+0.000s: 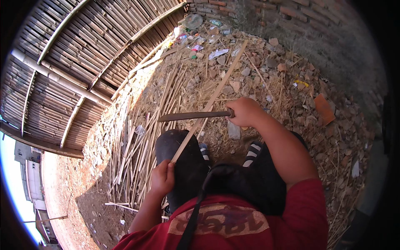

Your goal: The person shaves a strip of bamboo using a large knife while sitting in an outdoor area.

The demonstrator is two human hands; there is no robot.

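My left hand (pixel 163 176) is closed around the near end of a long, flat bamboo strip (pixel 223 83), beside my left knee. The strip slants away to the upper right, over the rubble. In my right hand (pixel 246 111) is the handle of a machete (pixel 191 116) with a dark, worn blade. That blade points left and crosses the strip above my knees; whether its edge touches the strip I cannot tell. A pile of split bamboo strips (pixel 137 154) lies on the ground to my left.
Broken bricks, stones and straw (pixel 275 79) cover the ground ahead. Litter (pixel 198 48) is scattered at the far end. A bamboo-slat wall (pixel 83 54) stands at the left, and a brick wall (pixel 300 21) at the far right. My sandalled feet (pixel 252 153) are between my knees.
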